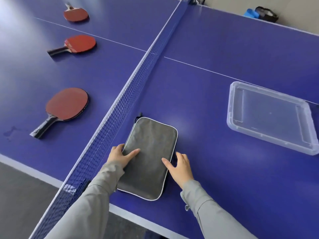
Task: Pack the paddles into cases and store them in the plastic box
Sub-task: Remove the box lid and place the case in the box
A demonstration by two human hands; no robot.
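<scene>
The grey case (151,152) lies flat on the blue table (215,169), just to the right of the net (131,94), its long side running away from the person and its zip pull (139,116) at the far corner. The hands are apart, 1 on each long edge of the case. The left hand (123,156) grips the left edge with its thumb laid across the top and its fingers curled at the rim. The right hand (179,167) mirrors it on the right edge, thumb on the fabric and fingers hooked down over the side. Holding both sides at once probably serves to steady or lift the soft case so it does not slide while it is opened. Whether the zip is shut cannot be told from here. Across the net 3 paddles lie red face up and well apart in a row: the nearest paddle (66,105), the middle paddle (80,44) and the farthest paddle (76,14). None of them is in a case, so the packing appears to be at its start. The clear plastic box (269,114) stands open on the person's right, holding nothing visible and near enough to take a filled case.
</scene>
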